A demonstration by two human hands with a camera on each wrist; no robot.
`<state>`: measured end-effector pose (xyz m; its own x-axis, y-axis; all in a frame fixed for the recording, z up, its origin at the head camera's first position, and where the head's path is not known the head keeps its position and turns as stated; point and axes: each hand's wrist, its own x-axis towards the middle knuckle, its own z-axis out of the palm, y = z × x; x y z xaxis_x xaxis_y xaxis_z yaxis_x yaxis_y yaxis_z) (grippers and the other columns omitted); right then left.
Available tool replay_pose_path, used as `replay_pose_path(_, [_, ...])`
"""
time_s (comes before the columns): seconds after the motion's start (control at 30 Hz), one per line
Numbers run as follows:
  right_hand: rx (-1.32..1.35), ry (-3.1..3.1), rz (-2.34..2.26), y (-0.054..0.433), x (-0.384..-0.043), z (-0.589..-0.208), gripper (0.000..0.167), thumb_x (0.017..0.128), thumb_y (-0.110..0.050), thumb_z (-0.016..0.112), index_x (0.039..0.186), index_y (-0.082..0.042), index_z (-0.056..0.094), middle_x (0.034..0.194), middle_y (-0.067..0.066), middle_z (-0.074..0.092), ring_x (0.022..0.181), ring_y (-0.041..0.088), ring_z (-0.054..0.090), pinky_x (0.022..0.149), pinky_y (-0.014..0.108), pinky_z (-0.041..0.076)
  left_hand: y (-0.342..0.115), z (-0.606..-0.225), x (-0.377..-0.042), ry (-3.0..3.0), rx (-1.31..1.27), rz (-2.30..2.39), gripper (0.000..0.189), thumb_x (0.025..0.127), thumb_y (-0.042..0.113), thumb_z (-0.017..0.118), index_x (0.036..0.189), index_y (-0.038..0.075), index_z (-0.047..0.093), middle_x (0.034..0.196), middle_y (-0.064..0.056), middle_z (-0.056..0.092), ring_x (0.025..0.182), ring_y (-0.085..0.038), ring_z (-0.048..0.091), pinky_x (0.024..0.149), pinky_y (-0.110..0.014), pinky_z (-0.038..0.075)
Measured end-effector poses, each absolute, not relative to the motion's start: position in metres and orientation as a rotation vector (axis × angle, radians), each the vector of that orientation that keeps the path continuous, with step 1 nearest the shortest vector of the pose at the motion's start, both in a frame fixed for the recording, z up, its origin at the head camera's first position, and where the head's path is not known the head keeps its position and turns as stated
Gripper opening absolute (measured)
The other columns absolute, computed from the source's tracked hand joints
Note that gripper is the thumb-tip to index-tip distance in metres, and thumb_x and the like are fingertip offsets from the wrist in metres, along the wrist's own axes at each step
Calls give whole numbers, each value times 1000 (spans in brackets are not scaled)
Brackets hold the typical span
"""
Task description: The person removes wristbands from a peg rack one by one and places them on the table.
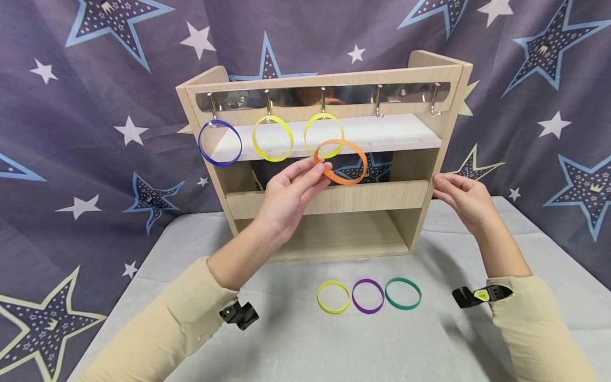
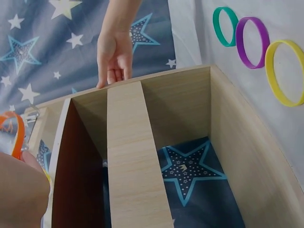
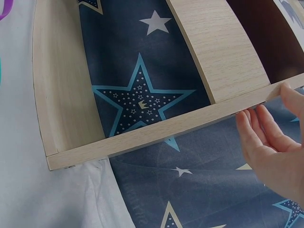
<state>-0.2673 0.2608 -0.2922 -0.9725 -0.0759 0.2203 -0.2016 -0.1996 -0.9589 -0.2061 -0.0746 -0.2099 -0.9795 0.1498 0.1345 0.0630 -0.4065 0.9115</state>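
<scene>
My left hand [image 1: 288,201] pinches an orange wristband [image 1: 350,181] between thumb and fingers, in front of the wooden shelf unit [image 1: 324,199]. The band overlaps a yellow wristband [image 1: 306,136] that hangs from the middle hook. Further left hang another yellow wristband [image 1: 273,158] and, on the leftmost hook, a dark blue wristband [image 1: 220,164]. My right hand [image 1: 465,201] rests against the unit's right side panel [image 3: 156,128]. In the right wrist view its thumb touches the panel's front edge, and the fairly straight fingers lie along the outer face.
A metal hook rail [image 1: 403,95] runs across the top of the unit; its two right hooks carry no bands. On the grey-white tabletop [image 1: 363,350] in front lie a yellow wristband [image 1: 333,312], a purple one [image 1: 368,311] and a green one [image 1: 403,307]. A star-patterned curtain [image 1: 95,159] hangs behind.
</scene>
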Motion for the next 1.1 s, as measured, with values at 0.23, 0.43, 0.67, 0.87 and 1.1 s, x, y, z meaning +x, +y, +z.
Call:
replay_pose_path(0.23, [334, -1915, 2370, 261, -267, -291, 13, 93, -10, 61, 91, -18, 70, 89, -11, 73, 86, -2, 69, 80, 9, 57, -78, -214, -205, 1734, 261, 2524, 36, 95, 3, 57, 129, -4, 54, 97, 2, 70, 95, -6, 68, 96, -23, 56])
replay_pose_path(0.43, [322, -1923, 2369, 261, -267, -290, 12, 93, -11, 61, 91, -19, 70, 90, -12, 73, 86, -2, 69, 79, 9, 57, -83, -219, -206, 1756, 242, 2512, 36, 94, 3, 57, 129, -5, 53, 97, 3, 70, 95, -6, 68, 95, -23, 56])
replay_pose_path(0.67, [315, -1929, 2366, 260, -267, -291, 10, 92, -12, 63, 91, -18, 70, 90, -12, 72, 86, -2, 69, 80, 9, 57, -88, -221, -206, 1771, 215, 2496, 38, 94, 3, 57, 131, -7, 52, 98, 2, 70, 93, -7, 68, 93, -23, 57])
replay_pose_path(0.87, [302, -1944, 2354, 261, -267, -291, 9, 92, -13, 63, 91, -20, 70, 90, -13, 72, 86, -3, 68, 79, 8, 56, -93, -226, -204, 1762, 195, 2489, 37, 95, 3, 56, 130, -8, 53, 94, 6, 71, 88, -5, 68, 89, -21, 59])
replay_pose_path(1.1, [312, -1955, 2332, 261, -267, -292, 10, 92, -13, 63, 91, -21, 70, 90, -14, 71, 86, -4, 68, 79, 7, 56, -98, -234, -202, 1724, 150, 2493, 17, 95, 3, 56, 91, 12, 70, 85, 5, 71, 80, -6, 68, 85, -22, 61])
